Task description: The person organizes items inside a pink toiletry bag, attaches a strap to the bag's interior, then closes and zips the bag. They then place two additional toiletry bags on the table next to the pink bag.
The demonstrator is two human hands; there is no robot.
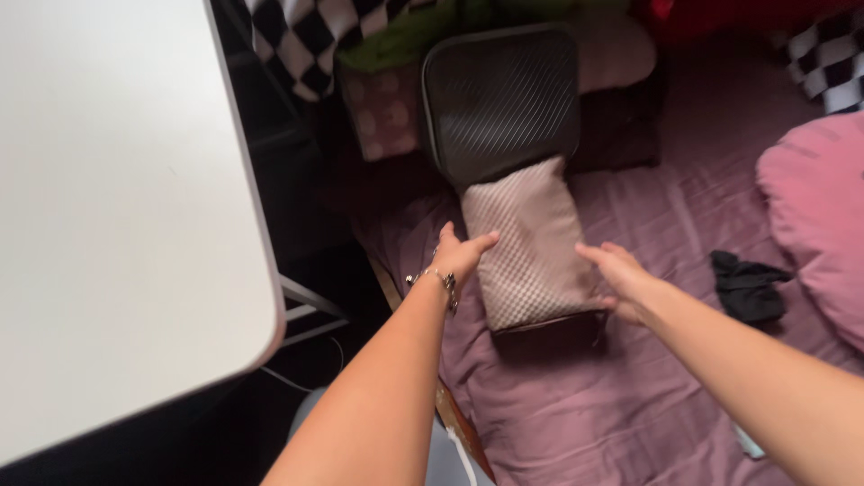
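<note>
A beige quilted cushion lies on the seat of a legless floor chair whose black mesh backrest stands upright behind it. My left hand, with a bracelet on the wrist, rests against the cushion's left edge, fingers spread. On the other side my right hand touches the cushion's right edge, fingers apart. Neither hand is closed around anything. The chair sits on a bed covered by a mauve sheet.
A white tabletop fills the left side, its rounded corner near my left arm. A pink pillow lies at the right, a dark crumpled cloth beside it. Checkered fabric and a patterned cushion sit behind the chair.
</note>
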